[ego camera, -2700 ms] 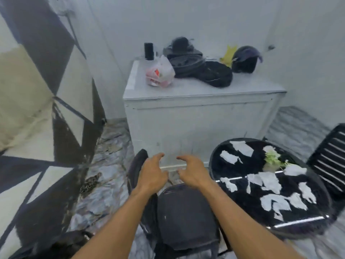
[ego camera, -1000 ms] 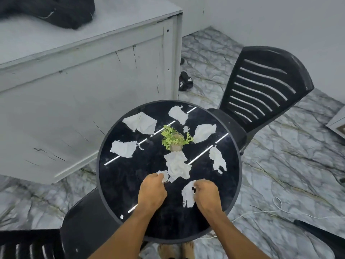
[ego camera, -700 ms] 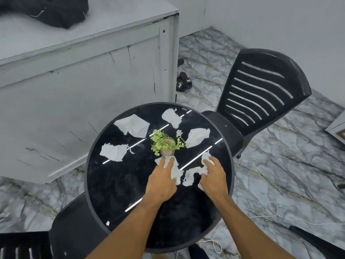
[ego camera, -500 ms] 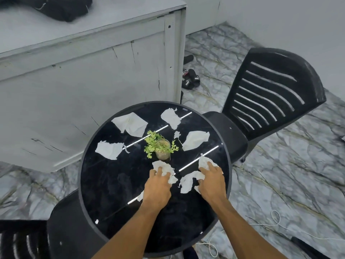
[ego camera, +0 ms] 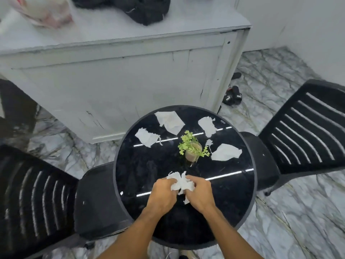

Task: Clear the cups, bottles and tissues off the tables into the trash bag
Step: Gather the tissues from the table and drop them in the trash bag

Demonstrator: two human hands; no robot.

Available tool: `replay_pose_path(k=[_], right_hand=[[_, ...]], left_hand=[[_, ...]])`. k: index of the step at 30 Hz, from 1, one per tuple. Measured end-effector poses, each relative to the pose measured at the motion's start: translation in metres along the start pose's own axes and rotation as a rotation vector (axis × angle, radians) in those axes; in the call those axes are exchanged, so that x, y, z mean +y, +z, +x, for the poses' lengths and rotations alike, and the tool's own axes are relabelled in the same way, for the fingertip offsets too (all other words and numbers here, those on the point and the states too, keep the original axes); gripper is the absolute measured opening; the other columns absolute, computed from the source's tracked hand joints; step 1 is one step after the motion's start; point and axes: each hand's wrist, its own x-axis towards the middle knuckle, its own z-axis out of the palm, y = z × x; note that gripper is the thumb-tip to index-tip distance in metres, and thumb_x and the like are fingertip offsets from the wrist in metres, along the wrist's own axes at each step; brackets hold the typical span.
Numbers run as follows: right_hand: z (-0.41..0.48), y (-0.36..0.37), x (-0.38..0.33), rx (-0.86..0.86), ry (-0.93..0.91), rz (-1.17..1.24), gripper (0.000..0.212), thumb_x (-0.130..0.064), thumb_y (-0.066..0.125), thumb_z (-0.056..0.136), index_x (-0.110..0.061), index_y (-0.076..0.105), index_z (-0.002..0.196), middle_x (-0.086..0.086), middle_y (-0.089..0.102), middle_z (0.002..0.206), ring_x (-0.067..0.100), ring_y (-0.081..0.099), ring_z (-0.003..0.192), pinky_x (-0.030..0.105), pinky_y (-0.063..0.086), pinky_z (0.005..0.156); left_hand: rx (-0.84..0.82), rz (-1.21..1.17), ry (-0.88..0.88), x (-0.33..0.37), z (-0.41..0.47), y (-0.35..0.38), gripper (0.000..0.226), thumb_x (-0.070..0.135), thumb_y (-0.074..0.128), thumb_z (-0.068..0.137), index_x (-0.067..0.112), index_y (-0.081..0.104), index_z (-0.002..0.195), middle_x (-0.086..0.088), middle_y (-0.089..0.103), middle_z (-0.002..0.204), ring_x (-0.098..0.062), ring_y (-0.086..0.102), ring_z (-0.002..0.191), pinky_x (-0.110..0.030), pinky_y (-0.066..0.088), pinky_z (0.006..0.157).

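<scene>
**Both hands bunching tissue near the table's front edge**

Left hand [ego camera: 162,195] and right hand [ego camera: 200,196] are curling their fingers tightly, together gripping one crumpled tissue wad [ego camera: 180,184] between them. The wad is sitting over the near half of the round black table [ego camera: 233,193]. Four loose tissues [ego camera: 169,122] are lying flat toward the far edge, ringing the potted plant [ego camera: 193,152] standing at centre.

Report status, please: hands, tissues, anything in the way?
Hands: left hand and right hand grip one tissue wad. Four larger tissues lie loose on round table. Obstacle: small plant among them.
</scene>
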Motion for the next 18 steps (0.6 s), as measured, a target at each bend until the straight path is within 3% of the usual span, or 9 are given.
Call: replay_pose_path(k=[4,9,11,14,16,18], right_hand=[[-0.012,0.042,-0.058,-0.186,-0.152,0.005,0.029,-0.012,0.074,0.072,-0.039,0.075,0.083,-0.006,0.074,0.076,0.007,0.064,0.064,0.024,0.053,0.062],[-0.043,0.116,-0.143,-0.236,-0.330,-0.034,0.019,-0.010,0.068,0.076,-0.026,0.078,0.073,0.010,0.072,0.072,0.022,0.061,0.059,0.028,0.048,0.059],[-0.059,0.150,-0.180,-0.223,-0.390,-0.034,0.026,-0.008,0.072,0.076,-0.034,0.078,0.075,0.001,0.074,0.072,0.017,0.066,0.064,0.022,0.050,0.061],[-0.091,0.205,-0.238,-0.237,-0.479,-0.011,0.022,-0.010,0.074,0.077,-0.029,0.079,0.086,-0.021,0.071,0.072,0.004,0.067,0.074,0.010,0.047,0.063],[-0.113,0.242,-0.274,-0.276,-0.532,0.019,0.020,-0.012,0.073,0.079,-0.030,0.078,0.086,-0.027,0.069,0.071,-0.004,0.065,0.073,0.010,0.045,0.063],[-0.137,0.282,-0.310,-0.316,-0.610,0.031,0.021,-0.012,0.074,0.079,-0.032,0.077,0.080,-0.029,0.068,0.067,-0.009,0.062,0.065,0.010,0.043,0.060]], left_hand=[[0.123,-0.148,-0.065,-0.031,-0.031,-0.055,0.015,0.006,0.060,0.079,0.017,0.065,0.070,0.003,0.064,0.074,-0.015,0.061,0.068,-0.032,0.053,0.061],[0.336,-0.189,-0.114,-0.098,-0.088,-0.153,0.016,0.012,0.058,0.078,0.022,0.070,0.073,0.006,0.066,0.072,-0.011,0.063,0.067,-0.034,0.054,0.061],[0.429,-0.151,-0.131,-0.130,-0.117,-0.200,0.015,0.013,0.059,0.078,0.022,0.072,0.078,0.007,0.068,0.073,-0.009,0.063,0.068,-0.030,0.054,0.064],[0.570,-0.132,-0.166,-0.174,-0.166,-0.266,0.016,0.018,0.063,0.081,0.022,0.076,0.091,0.005,0.072,0.088,-0.010,0.066,0.081,-0.031,0.056,0.077],[0.696,-0.154,-0.174,-0.193,-0.199,-0.306,0.017,0.015,0.067,0.082,0.016,0.077,0.095,0.006,0.071,0.093,-0.009,0.065,0.086,-0.026,0.054,0.083],[0.805,-0.184,-0.193,-0.209,-0.236,-0.342,0.012,0.007,0.069,0.082,0.005,0.075,0.092,0.007,0.065,0.088,-0.007,0.058,0.082,-0.020,0.047,0.079]])
